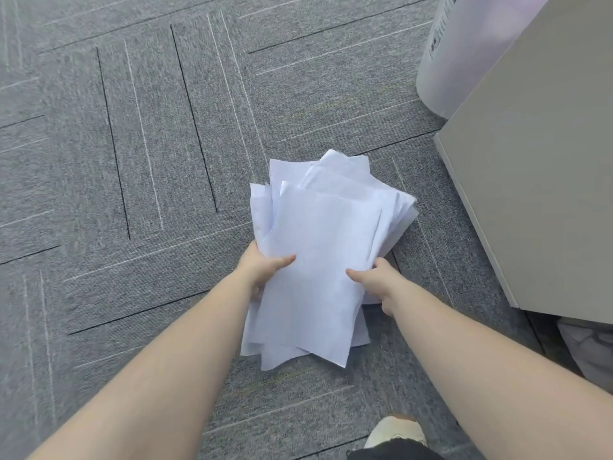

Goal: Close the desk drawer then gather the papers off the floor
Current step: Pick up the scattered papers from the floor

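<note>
An untidy stack of white papers point(318, 247) is held over the grey carpet in the middle of the head view. My left hand point(262, 270) grips its left edge, thumb on top and fingers underneath. My right hand point(374, 280) grips the right edge the same way. The sheets are fanned out and misaligned at the far end. A grey desk cabinet point(537, 180) stands at the right; no drawer front shows from this angle.
A white cylindrical bin point(454, 54) stands behind the cabinet at the top right. Grey carpet tiles point(132, 161) cover the floor to the left. My shoe point(394, 429) is at the bottom edge. Grey fabric point(587, 346) lies below the cabinet.
</note>
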A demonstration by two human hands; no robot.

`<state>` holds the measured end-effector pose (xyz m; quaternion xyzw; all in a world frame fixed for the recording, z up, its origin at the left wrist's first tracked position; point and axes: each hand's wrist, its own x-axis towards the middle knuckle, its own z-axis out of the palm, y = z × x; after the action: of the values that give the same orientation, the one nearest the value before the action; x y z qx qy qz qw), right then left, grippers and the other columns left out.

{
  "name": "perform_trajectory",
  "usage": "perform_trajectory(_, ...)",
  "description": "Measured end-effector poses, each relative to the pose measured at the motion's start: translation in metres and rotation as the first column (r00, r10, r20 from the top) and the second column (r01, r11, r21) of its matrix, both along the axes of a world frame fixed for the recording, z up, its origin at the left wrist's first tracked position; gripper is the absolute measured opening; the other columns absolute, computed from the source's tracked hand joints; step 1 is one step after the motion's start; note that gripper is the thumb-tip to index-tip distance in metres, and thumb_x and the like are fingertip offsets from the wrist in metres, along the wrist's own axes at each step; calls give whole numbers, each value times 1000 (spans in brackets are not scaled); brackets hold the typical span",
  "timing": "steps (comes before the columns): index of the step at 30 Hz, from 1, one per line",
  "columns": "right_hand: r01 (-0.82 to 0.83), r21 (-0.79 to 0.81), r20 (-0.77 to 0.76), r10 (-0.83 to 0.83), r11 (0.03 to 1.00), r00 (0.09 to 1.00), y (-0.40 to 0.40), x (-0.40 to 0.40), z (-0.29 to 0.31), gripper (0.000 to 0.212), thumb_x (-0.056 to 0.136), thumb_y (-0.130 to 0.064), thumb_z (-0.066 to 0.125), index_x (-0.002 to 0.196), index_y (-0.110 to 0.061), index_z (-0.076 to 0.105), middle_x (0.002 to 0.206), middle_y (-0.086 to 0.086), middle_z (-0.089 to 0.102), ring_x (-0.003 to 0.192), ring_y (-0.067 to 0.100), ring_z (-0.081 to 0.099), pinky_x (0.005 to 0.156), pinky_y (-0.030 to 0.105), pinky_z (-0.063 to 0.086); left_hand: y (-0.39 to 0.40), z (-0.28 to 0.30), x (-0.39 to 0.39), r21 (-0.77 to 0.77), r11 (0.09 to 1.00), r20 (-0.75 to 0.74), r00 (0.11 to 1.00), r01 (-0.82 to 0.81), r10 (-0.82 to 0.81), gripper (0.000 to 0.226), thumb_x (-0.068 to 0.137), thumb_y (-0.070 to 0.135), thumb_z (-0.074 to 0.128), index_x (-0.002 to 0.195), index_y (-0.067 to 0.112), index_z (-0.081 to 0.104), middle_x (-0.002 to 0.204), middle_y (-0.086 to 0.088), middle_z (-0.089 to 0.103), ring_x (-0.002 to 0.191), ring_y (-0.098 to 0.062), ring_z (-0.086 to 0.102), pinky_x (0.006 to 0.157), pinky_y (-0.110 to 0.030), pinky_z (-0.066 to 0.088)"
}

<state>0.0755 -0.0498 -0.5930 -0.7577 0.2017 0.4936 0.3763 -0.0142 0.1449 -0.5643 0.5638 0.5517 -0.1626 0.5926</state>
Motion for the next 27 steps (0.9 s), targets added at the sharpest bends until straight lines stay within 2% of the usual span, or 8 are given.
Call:
perform_trajectory(2, -18, 6, -2, 18, 1000, 1000, 1, -5, 0, 74, 69, -36, 72, 132, -11, 42, 135, 9, 54, 123, 31, 53, 104, 45, 44, -12, 0, 3, -42, 999, 0, 1000, -13, 13, 44, 77, 7, 69, 119, 15, 58, 106, -9, 68, 88, -31, 67, 74, -53, 56)
perform_trajectory(4, -13, 13, 15, 13, 1000, 1000, -3, -3, -1, 73, 67, -34, 71, 130, -12, 42, 134, 10, 54, 121, 32, 55, 102, 47, 46, -14, -2, 6, 1, 999, 31, 999, -39, 39, 35, 82, -1, 58, 116, 9, 59, 96, -9, 66, 83, -29, 64, 72, -41, 54)
perform_trajectory(8, 55, 27, 37, -56, 998, 998, -11, 12, 28, 66, 77, -25, 72, 132, -12, 38, 135, 9, 53, 121, 31, 54, 96, 40, 47, -5, 13, 15, 8, 999, 114, 992, -50, 48, 21, 85, -2, 59, 100, 12, 58, 72, 1, 65, 60, -16, 61, 50, -25, 53)
perform_trajectory(13, 130, 184, 94, -149, 974, 984, -13, 45, 72, 96, 79, -29, 74, 152, -9, 14, 151, 7, 38, 138, 27, 39, 107, 41, 33, 30, 64, 37, -35, 999, 266, 963, -30, 38, 20, 83, -7, 60, 83, 13, 62, 52, 8, 71, 46, -6, 67, 49, -23, 57)
perform_trajectory(15, 170, 288, 91, -203, 943, 975, -6, 55, 100, 80, 82, -23, 72, 145, -7, 25, 133, -1, 46, 132, 24, 44, 99, 38, 36, 43, 91, 44, -52, 999, 323, 946, -14, 30, 18, 83, -6, 61, 83, 12, 65, 59, 4, 73, 50, -8, 69, 53, -25, 59)
perform_trajectory(19, 208, 432, 106, -278, 878, 955, 16, 76, 161, 48, 79, -12, 74, 120, -10, 48, 125, 10, 62, 109, 25, 61, 78, 30, 49, 67, 151, 58, -78, 997, 419, 907, 0, 33, 16, 83, -6, 60, 85, 9, 66, 66, -2, 75, 54, -13, 70, 58, -31, 60)
perform_trajectory(22, 221, 542, 109, -328, 811, 938, 31, 92, 212, 36, 79, -3, 71, 112, -3, 58, 122, 20, 65, 103, 33, 66, 93, 45, 52, 82, 203, 69, -67, 998, 496, 868, -5, 37, 17, 83, -8, 58, 83, 7, 66, 61, -1, 75, 52, -14, 70, 53, -30, 60)
perform_trajectory(27, 110, 624, 230, -316, 774, 920, 45, 114, 311, 31, 79, 0, 70, 109, 4, 66, 103, 20, 72, 84, 26, 68, 92, 45, 53, 99, 300, 84, -4, 1000, 607, 794, 15, -10, 14, 78, -6, 64, 82, 7, 66, 60, 0, 74, 52, -17, 69, 52, -28, 58)
